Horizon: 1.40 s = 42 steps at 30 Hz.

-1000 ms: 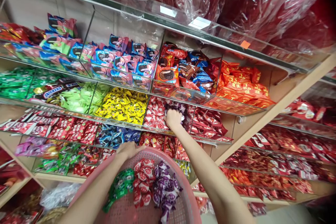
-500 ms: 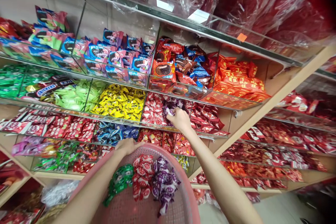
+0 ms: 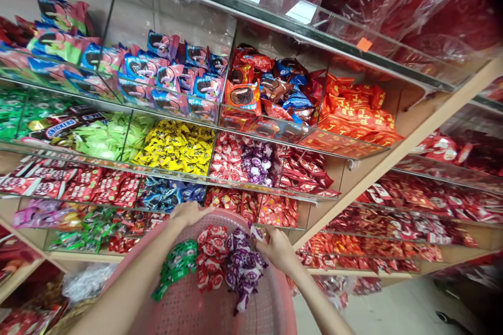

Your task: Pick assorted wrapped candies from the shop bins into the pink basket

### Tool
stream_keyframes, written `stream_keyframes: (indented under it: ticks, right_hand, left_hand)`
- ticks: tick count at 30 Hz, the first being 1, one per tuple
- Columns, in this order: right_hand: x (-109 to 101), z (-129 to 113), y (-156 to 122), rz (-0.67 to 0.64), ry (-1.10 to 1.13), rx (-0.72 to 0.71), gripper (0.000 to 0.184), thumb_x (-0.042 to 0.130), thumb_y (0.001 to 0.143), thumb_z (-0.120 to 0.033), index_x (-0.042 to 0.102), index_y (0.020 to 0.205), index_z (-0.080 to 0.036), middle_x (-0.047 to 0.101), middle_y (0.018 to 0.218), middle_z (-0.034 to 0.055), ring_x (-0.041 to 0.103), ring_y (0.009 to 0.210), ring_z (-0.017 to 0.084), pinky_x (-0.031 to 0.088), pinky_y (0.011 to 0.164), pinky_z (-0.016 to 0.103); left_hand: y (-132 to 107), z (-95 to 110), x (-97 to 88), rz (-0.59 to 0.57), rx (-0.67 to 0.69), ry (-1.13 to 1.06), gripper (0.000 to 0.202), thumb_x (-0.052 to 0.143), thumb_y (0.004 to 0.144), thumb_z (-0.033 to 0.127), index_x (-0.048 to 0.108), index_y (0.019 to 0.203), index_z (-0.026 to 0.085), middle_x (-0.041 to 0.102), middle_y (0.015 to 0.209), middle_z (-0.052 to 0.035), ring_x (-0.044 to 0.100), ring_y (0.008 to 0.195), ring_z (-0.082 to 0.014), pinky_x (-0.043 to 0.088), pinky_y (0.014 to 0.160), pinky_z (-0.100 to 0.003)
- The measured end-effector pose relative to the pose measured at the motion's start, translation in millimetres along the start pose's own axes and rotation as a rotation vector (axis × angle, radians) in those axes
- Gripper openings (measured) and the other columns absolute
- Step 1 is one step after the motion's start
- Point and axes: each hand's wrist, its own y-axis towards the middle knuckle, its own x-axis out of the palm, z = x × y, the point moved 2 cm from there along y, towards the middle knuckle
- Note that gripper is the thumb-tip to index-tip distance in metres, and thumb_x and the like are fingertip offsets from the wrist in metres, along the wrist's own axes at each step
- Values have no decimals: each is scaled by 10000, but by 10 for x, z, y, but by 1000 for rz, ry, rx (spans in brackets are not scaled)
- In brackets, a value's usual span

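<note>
A pink plastic basket [image 3: 188,306] is tilted toward me, and my left hand [image 3: 191,214] grips its far rim. Inside lie a heap of green-wrapped candies [image 3: 178,264], a heap of red-and-white ones [image 3: 212,259] and a heap of purple-and-white ones [image 3: 244,272]. Over the basket's right side is my right hand [image 3: 277,248], its fingers closed on a purple-wrapped candy [image 3: 256,231]; whether it holds more than one cannot be seen. Behind the basket, a shelf bin holds more of the purple candies [image 3: 257,162], beside red-and-white candies [image 3: 228,157].
Glass-fronted shelves hold yellow candies [image 3: 175,146], cookie packs [image 3: 241,95], orange-red packets [image 3: 357,110] and a Snickers bar [image 3: 61,128]. A wooden post [image 3: 393,154] slants along the right, with more red packets beyond. Plastic-wrapped red goods [image 3: 393,0] sit on top.
My right hand has come down from the purple candy bin to the basket, bringing a purple candy. My left hand stays on the rim. The view has shifted slightly.
</note>
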Motion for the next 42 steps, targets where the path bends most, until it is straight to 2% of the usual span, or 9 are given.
stream_keyframes:
  ticks: [6,11,17,24,26,29,32,34,42]
  right_hand:
    - [217,94,11,-47,-126,42,124,509,725,-286,553,793,-192,613,700,22,568,695,164,303,569,217]
    - [298,98,-30,-53,-190,11,200,520,725,-247,542,912,-180,637,844,67,577,861,207,355,685,239]
    - [304,61,-81,13,-130,-104,173,507,769,-255,528,932,-202,620,889,53,561,881,178,369,711,223]
    - [366,40,-92,37,-204,-126,170,467,824,-290,567,926,-198,605,849,65,564,861,195,401,732,268]
    - [368,-13,-87,98,-231,-159,223,457,836,-325,573,978,-198,597,925,85,552,896,213,414,757,308]
    - [382,-116,-66,138,-254,-329,404,484,823,-378,481,1199,-230,502,1218,104,463,1100,249,385,890,395]
    - [452,-159,-47,50,-260,-536,538,471,831,-405,333,1331,-261,330,1398,54,273,1281,231,266,1029,431]
    - [521,-132,-51,-19,-260,-584,535,437,850,-404,304,1348,-260,292,1419,35,222,1309,212,233,1058,425]
    - [750,19,-157,-106,-215,-461,452,349,893,-360,336,1335,-271,270,1424,19,264,1294,203,300,1049,368]
  left_hand:
    - [-15,7,-7,-17,2,-7,858,198,567,844,695,813,189,684,932,-165,609,913,-341,454,761,-409]
    - [-17,-2,-1,-11,10,-1,847,206,582,832,693,805,176,682,930,-173,608,908,-347,457,750,-414]
    - [-13,-9,7,0,-1,2,842,213,580,831,691,797,173,680,931,-178,611,899,-347,460,739,-415]
    - [-9,-2,1,-10,-10,15,839,217,586,825,690,826,175,680,949,-167,611,908,-336,463,737,-403]
    - [-13,1,-2,-6,-8,15,842,210,587,827,691,815,174,682,939,-169,613,902,-341,466,729,-409]
    - [-29,10,-12,-1,-2,5,844,202,589,828,694,793,173,685,919,-174,614,894,-349,466,727,-415]
    - [-40,10,-16,5,8,-3,815,223,604,809,694,806,175,687,915,-169,614,900,-342,464,735,-404]
    - [-35,-3,-7,11,9,-3,808,234,611,798,691,829,169,685,923,-170,614,900,-341,462,737,-402]
    - [-9,-40,25,20,16,-3,809,233,621,789,685,860,162,680,934,-183,612,902,-344,459,738,-405]
